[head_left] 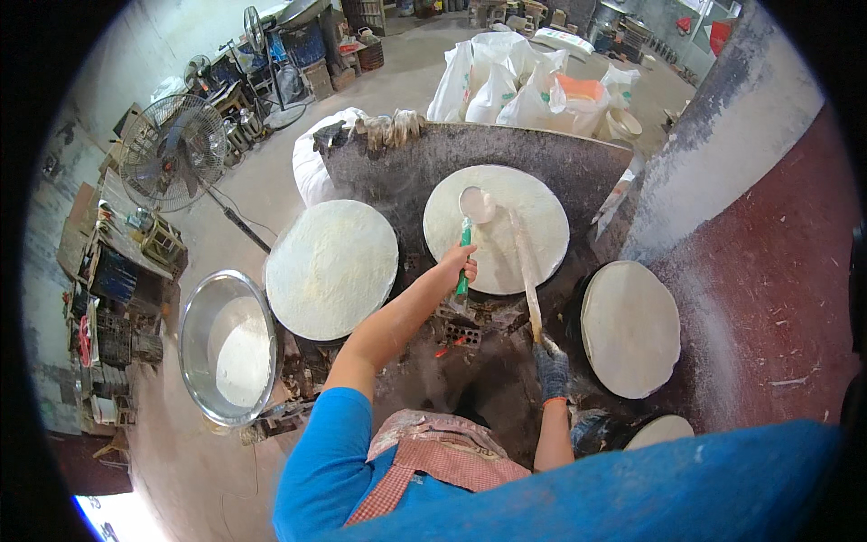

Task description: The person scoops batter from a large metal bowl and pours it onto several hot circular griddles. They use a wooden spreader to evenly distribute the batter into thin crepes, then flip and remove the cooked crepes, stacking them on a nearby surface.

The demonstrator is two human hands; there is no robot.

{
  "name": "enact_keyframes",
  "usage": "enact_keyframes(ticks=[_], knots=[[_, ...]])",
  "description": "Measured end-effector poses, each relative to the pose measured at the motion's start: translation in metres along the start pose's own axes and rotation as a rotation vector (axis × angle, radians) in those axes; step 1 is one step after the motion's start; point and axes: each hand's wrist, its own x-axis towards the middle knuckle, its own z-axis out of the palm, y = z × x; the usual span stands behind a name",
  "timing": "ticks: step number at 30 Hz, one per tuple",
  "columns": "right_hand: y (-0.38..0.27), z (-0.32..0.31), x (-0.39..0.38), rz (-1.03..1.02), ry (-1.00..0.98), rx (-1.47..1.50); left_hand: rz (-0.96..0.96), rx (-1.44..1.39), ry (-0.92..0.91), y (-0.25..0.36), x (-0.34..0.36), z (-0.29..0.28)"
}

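My left hand (461,266), bare, is closed around the green handle of a ladle (467,233). Its round, whitish head is over a large round griddle (562,248) topped with a pale, powdery layer (447,217). My right hand (552,369), in a dark grey glove, grips the near end of a long, narrow wooden scraper (526,262). The far part of the scraper, coated whitish, reaches over the same pale layer, just right of the ladle. Whether the scraper touches the layer, I cannot tell.
Pale rounds lie at left (331,269) and right (630,330), with another partly hidden (661,432). A metal basin (185,352) holds white material at left. Beyond it stands a fan (172,149). A dark curved board (542,144) rises behind; white sacks (497,81) stand past it.
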Motion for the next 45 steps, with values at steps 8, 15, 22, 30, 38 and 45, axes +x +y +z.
enact_keyframes(ticks=[8,15,22,30,38,45], knots=[[-0.05,-0.011,0.011,-0.001,-0.036,-0.836,0.003,-0.066,-0.02,0.006,0.005,-0.02],[-0.046,0.041,0.016,0.178,-0.15,0.35,-0.355,-0.318,-0.154,0.028,-0.006,-0.036],[-0.066,0.045,-0.044,0.23,-0.21,0.667,-0.132,-0.134,-0.184,0.019,-0.105,-0.107],[-0.041,0.052,0.0,0.083,0.039,0.477,-0.233,-0.337,-0.717,0.024,-0.203,-0.125],[-0.051,0.009,0.004,-0.003,0.126,-0.641,-0.266,-0.393,-0.529,0.013,-0.222,-0.155],[-0.062,0.004,0.008,-0.118,0.025,-0.836,-0.089,-0.292,-0.617,0.002,-0.25,-0.162]])
